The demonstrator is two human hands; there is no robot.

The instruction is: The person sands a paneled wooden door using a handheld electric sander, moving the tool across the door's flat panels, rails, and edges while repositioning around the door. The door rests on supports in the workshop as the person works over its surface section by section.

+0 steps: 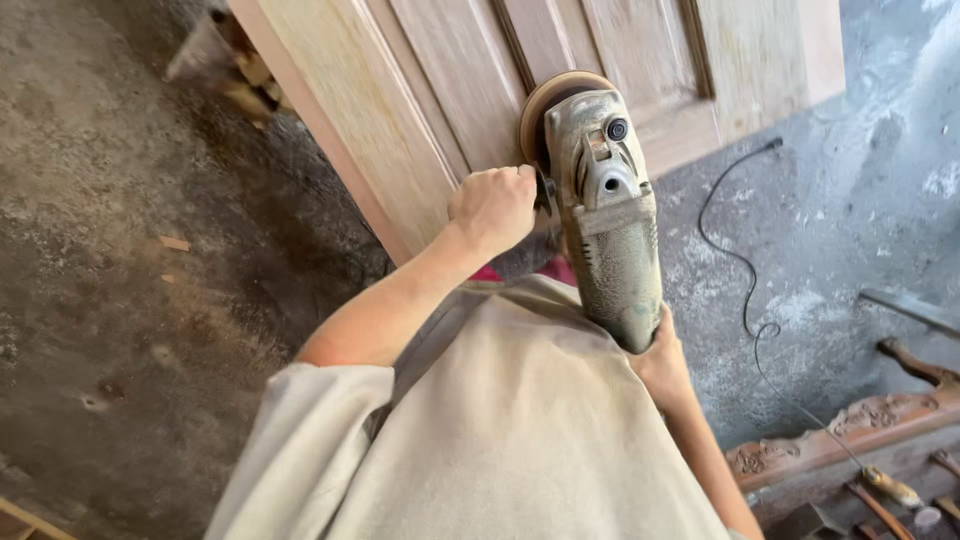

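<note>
A dusty grey angle grinder (605,210) with a round brown sanding disc (545,100) rests against a pale wooden panelled door (430,90). My left hand (493,205) is closed around the grinder's side handle, just left of the disc. My right hand (660,365) grips the rear end of the grinder's body, partly hidden behind it. A beige shirt covers my torso in the lower middle of the view.
A black power cord (745,270) snakes across the grey concrete floor at right. Carved reddish wooden pieces (850,430) and hand tools (890,490) lie at the lower right. Wood scraps (245,75) sit at the door's upper left corner.
</note>
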